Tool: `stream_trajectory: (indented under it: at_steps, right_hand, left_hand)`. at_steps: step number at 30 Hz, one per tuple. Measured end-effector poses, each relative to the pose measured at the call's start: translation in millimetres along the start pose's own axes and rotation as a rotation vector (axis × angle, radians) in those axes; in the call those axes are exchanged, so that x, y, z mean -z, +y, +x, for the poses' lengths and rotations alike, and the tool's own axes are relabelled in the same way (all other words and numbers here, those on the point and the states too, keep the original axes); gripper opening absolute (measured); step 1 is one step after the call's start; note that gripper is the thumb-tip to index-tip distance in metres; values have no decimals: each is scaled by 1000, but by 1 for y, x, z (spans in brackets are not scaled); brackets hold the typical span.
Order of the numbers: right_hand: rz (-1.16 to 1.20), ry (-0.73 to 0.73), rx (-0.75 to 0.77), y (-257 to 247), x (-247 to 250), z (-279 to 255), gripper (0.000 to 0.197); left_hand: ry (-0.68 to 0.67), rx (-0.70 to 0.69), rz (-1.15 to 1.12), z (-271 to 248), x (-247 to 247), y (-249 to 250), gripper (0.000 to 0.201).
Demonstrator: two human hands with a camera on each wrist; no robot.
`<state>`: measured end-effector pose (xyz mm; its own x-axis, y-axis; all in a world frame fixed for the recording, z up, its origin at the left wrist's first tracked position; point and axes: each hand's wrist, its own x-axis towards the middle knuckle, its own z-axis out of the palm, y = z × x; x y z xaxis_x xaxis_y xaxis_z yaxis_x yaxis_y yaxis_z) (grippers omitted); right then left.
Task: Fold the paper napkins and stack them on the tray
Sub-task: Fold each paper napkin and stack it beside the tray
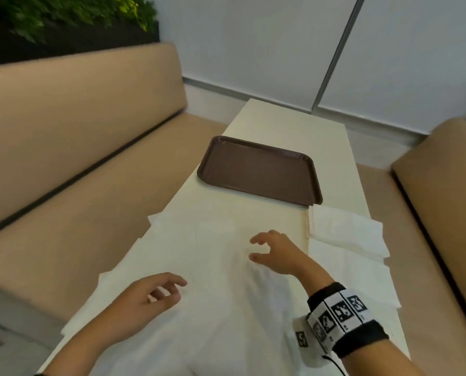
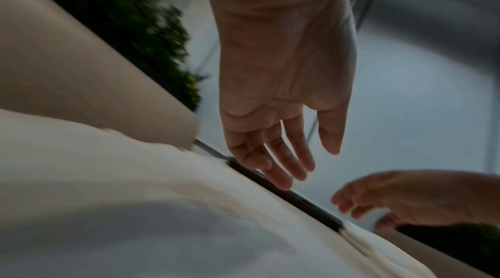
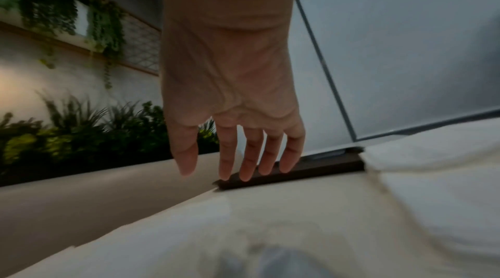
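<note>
Paper napkins (image 1: 199, 253) lie unfolded across the near half of the white table (image 1: 289, 123), short of the brown tray (image 1: 259, 169), which holds nothing. Left hand (image 1: 142, 299) and right hand (image 1: 278, 253) hover above them, fingers loosely spread, gripping nothing.

A long white counter (image 1: 289, 126) ran toward a pale panelled wall (image 1: 267, 44) split by a grey metal strip (image 1: 335, 52). Tan upholstered benches flanked it, one on the left (image 1: 71, 126) and one on the right (image 1: 449, 169). Green foliage (image 1: 50, 14) grew in a dark planter behind the left bench.
</note>
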<state>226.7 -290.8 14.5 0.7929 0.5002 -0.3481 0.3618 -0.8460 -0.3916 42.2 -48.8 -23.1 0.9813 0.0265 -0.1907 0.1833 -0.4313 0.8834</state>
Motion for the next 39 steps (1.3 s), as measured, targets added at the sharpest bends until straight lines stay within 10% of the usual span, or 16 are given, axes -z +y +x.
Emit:
stream_trajectory:
  at_steps: [10,18,24,33,39]
  right_hand:
    - [-185,-120,64,-75,-61,39,94]
    - [-284,-51,90,-79,-69,33,50]
    - [-383,-50,229,-88,-24,-4,12]
    - [87,148,371,-119,105,-102,4]
    - [600,346,308,-82,123,-119,24]
  left_hand:
    - [395,124,-271,-99,71,-68,23]
    - [467,118,-298,-111,74,-79,44]
    - [420,35,-271,-101,72,-55,22]
    - [-24,-207,-536,-22,56,48,110]
    - [-60,-204,-598,-1,28,102,71]
